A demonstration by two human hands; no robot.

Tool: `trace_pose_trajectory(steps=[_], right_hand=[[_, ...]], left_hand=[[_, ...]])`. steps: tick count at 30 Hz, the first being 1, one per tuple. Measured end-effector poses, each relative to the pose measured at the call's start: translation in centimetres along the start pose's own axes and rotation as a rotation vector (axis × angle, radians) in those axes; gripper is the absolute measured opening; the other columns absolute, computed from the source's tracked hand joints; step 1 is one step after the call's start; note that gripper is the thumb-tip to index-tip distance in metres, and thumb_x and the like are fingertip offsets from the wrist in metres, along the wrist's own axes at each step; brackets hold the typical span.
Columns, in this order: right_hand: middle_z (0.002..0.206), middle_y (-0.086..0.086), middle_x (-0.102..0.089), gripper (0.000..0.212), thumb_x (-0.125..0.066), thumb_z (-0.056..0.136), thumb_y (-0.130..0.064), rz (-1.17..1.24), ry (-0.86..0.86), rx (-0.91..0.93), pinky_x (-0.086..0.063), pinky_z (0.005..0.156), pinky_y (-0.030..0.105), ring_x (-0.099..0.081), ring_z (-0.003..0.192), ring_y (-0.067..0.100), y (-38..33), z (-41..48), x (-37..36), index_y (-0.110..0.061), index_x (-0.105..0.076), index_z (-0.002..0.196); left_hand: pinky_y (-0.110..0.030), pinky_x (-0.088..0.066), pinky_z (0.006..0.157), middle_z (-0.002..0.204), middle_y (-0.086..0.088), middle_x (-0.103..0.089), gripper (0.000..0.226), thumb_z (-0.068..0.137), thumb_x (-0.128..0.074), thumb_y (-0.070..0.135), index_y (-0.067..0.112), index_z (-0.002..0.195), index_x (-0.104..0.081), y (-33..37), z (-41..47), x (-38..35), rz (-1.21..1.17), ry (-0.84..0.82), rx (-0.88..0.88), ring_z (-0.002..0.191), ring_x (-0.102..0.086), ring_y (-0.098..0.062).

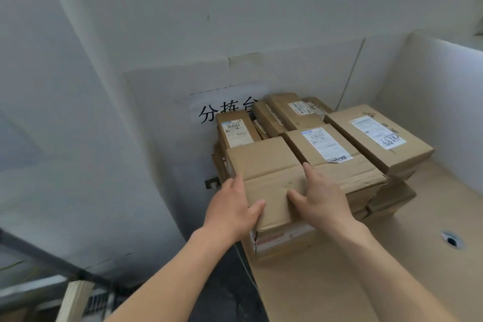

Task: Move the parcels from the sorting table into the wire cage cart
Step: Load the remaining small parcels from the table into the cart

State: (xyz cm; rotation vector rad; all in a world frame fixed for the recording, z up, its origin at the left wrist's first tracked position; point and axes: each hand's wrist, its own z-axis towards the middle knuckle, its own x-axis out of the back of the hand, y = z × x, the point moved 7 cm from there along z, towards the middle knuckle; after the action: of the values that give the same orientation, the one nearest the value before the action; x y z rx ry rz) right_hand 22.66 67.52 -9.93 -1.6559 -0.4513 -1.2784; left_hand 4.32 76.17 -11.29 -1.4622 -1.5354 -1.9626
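- Parcels, all brown cardboard, make a pile [324,144] on the tan table [339,282], shoved into the corner where two pale walls meet.
- Both hands are on the front box [271,172], a plain one with a flap seam across the top. It's the nearest box on the left of the pile.
- That box sits on top of another box with red and white tape [274,239] along its near edge, so it's not down on the table itself.
- The left hand [232,206] grips the box's left edge. The thumb is hooked over the top and the fingers go down the side, mostly out of sight.
- The right hand [318,198] lies flat on the box's lid, thumb out to the side and the index finger pointing straight ahead. Its other fingers are hidden behind the back of the hand.
- Just right of it is a box with a white shipping label [326,142], touching the front box.
- Further right is a longer box whose label has black marker scrawl [379,136].
- More boxes stand behind, right against the wall.
- A paper sign [224,110] with big black characters is stuck on the wall, half hidden by the pile.
- The table has a round hole [451,240] off to the right.
- A dark metal bar [52,261] shows at bottom left. Can't tell if that's the cart.
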Motion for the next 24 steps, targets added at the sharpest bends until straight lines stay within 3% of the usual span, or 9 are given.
trace_pose_trajectory(steps=[4,8,12,15,20,24], right_hand=[[0.091,-0.005,-0.057,0.031,-0.062,0.086,-0.047,0.044,-0.028,-0.009,-0.038,0.069,0.035,-0.059,0.094,0.028,0.2,0.3,-0.4,-0.028,-0.046,0.104],[0.094,-0.002,-0.060,0.033,-0.064,0.083,-0.047,0.094,-0.038,-0.030,-0.036,0.071,0.035,-0.057,0.096,0.027,0.0,0.2,-0.7,-0.028,-0.046,0.104],[0.099,0.002,-0.061,0.036,-0.065,0.083,-0.049,0.127,-0.014,-0.028,-0.048,0.081,0.039,-0.058,0.095,0.025,-0.8,-0.9,-0.7,-0.025,-0.051,0.106],[0.099,0.002,-0.061,0.038,-0.068,0.081,-0.049,0.153,0.025,-0.040,-0.048,0.080,0.040,-0.058,0.093,0.025,-1.6,-2.6,-0.5,-0.023,-0.052,0.104],[0.103,0.002,-0.055,0.048,-0.073,0.081,-0.049,0.222,0.061,0.000,-0.040,0.079,0.035,-0.051,0.090,0.019,-5.1,-5.9,-0.4,-0.018,-0.054,0.113],[0.095,-0.002,-0.059,0.035,-0.073,0.079,-0.051,0.276,0.051,0.082,-0.042,0.070,0.032,-0.055,0.083,0.013,-9.7,-10.3,-1.2,-0.024,-0.062,0.097]], left_hand=[[-0.029,-0.045,0.090,0.129,0.005,-0.055,0.066,0.085,-0.066,0.055,0.031,0.140,-0.037,-0.1,-0.1,-1.2,-0.074,-0.024,0.055,0.112,-0.055,-0.017],[-0.033,-0.050,0.093,0.126,0.005,-0.054,0.066,0.083,-0.069,0.053,0.031,0.137,-0.038,0.1,-0.4,-1.8,-0.134,-0.006,0.086,0.111,-0.054,-0.017],[-0.032,-0.052,0.089,0.121,0.006,-0.054,0.064,0.082,-0.073,0.046,0.031,0.133,-0.040,0.6,-1.4,-1.3,-0.172,0.048,0.080,0.108,-0.054,-0.016],[-0.028,-0.048,0.084,0.117,0.009,-0.054,0.058,0.080,-0.075,0.042,0.032,0.126,-0.042,0.2,-3.2,0.0,-0.200,0.113,0.059,0.103,-0.054,-0.013],[-0.032,-0.052,0.093,0.119,0.010,-0.059,0.062,0.077,-0.076,0.039,0.031,0.131,-0.046,-2.4,-8.5,3.5,-0.291,0.222,0.079,0.106,-0.058,-0.012],[-0.033,-0.051,0.094,0.118,0.011,-0.061,0.058,0.076,-0.078,0.040,0.034,0.125,-0.049,-6.0,-14.7,6.7,-0.351,0.309,0.140,0.105,-0.059,-0.011]])
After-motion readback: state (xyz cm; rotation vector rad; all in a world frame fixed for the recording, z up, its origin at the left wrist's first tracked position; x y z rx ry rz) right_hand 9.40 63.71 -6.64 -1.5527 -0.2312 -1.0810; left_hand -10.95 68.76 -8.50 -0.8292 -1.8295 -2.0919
